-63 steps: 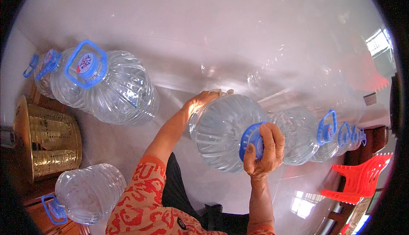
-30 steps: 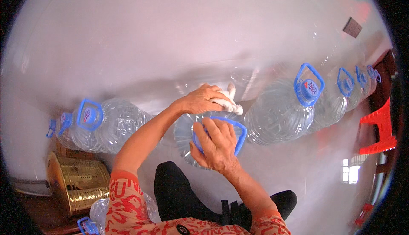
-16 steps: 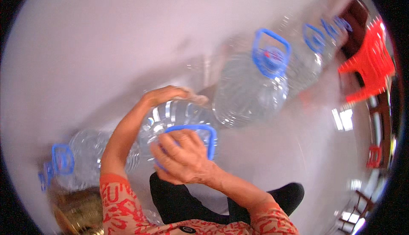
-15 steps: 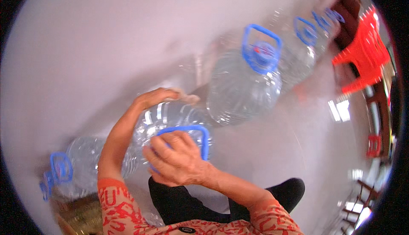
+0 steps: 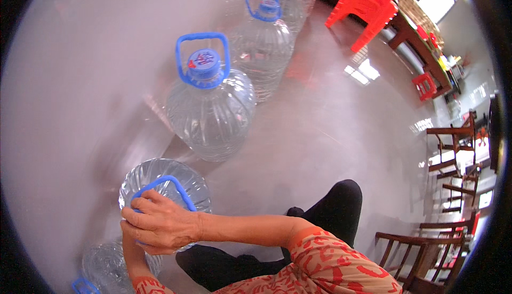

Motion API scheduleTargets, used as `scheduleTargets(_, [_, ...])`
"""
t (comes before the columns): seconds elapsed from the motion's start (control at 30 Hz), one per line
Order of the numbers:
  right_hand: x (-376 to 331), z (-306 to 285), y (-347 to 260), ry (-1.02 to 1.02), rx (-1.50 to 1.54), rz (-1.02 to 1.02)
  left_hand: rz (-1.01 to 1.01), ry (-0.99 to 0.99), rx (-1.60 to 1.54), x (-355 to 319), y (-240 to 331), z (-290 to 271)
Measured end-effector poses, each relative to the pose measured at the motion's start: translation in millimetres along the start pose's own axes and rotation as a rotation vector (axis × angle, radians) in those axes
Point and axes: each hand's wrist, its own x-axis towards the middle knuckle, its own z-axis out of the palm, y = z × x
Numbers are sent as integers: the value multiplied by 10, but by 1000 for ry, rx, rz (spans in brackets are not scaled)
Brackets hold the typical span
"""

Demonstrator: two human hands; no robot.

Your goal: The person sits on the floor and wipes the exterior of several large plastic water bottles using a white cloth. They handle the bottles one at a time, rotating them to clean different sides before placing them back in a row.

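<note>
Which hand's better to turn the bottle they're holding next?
Probably the right hand: it curls over the top of the clear bottle, by its blue handle. The left forearm shows, but its hand is mostly hidden.

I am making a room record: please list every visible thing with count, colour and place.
Water bottles: at least six, clear and blue, lower left to top
Large plastic seat: one, red, upper right
Small plastic stool: one, red, right
Wooden chairs: at least two, brown, right side
Table or bench: one, brown, upper right
Floor: one, grey, centre
Trousers: one pair, black, lower centre
Shirt: one, orange and red, bottom
Left forearm: one, bare, lower left; hand hidden
Right hand: one, bare, gripping one bottle
</note>
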Motion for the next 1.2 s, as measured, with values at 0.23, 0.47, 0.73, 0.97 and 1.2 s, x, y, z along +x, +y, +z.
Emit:
scheduleTargets(0.23, [111,67,-2,-53,-35,-23,-154,8,-345,-9,-349,-205])
scheduleTargets(0.47, [189,95,50,-42,-100,-17,-166,-24,-450,-271,-529,-353])
scheduleTargets(0.73, [336,122,95,-73,-156,20,-134,172,-353,-991,-130,-191])
scheduleTargets(0.97, [455,307,-2,-195,-176,56,170,475,-322,-1373,-237,506])
scheduleTargets(1.2, [430,373,80,-154,-210,113,136,298,-220,-1548,-430,1137])
